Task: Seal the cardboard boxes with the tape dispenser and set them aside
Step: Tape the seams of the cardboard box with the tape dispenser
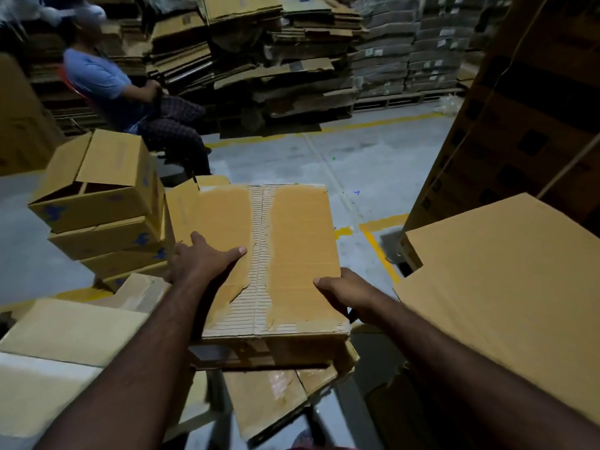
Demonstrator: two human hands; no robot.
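A cardboard box (pixel 302 241) lies in front of me with its two top flaps closed. A wide strip along the middle seam is torn down to the corrugated layer. My left hand (pixel 203 259) presses flat on the left flap with its fingers spread. My right hand (pixel 345 292) grips the box's right edge, thumb on top and fingers hidden under the side. No tape dispenser is in view.
A stack of boxes (pixel 107 219) stands at the left, the top one open. A large cardboard sheet (pixel 506 287) lies at the right beside tall cartons (pixel 532 102). A seated person (pixel 130 99) is at the far left before piles of flattened cardboard (pixel 259 60).
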